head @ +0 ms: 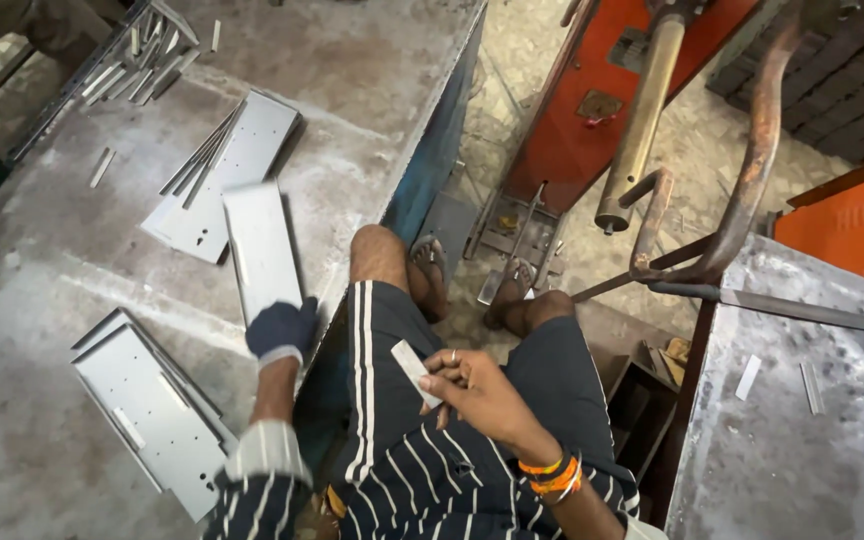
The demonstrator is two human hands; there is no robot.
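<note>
Both hands loaded at the metal bench.
Gloved left hand (282,328) grips a long grey panel (260,250) on the table (32,290); bare right hand (477,390) pinches a small metal strip (410,365).

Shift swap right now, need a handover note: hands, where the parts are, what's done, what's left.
Left hand, in a dark glove, grips the near end of a long grey sheet-metal panel on the workbench.
Right hand, bare, pinches a small metal strip over the lap.
Stacks of panels: one near the bench's front edge, one further back. Loose strips lie at the far corner and on the right-hand table.
Strip and panel are not yet joined. The pictures do not show how many panels are finished.
</note>
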